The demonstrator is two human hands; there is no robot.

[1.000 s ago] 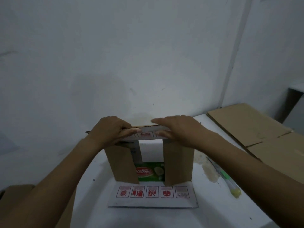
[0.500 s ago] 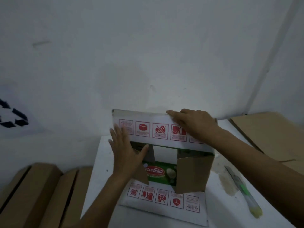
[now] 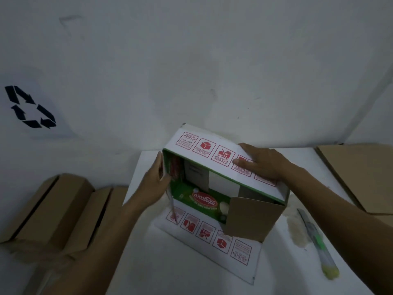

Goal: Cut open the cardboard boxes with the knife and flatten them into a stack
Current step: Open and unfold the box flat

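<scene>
Collapsing the printed box (image 3: 251, 220) on the white table (image 3: 148, 262) will go best if the right hand (image 3: 261, 165), lying flat on top, pushes sideways while the left hand (image 3: 156, 184), apparently pinching its left wall, guides the fold.

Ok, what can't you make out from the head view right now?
Head view only:
Knife: dim and blurred; blade out or retracted, unclear.
Left hand: the printed box side wall hides whether it pinches or only presses.
Flattened cardboard: cut off by the right edge.
Brown boxes: cut off at the left edge; too dim to tell if taped.
</scene>
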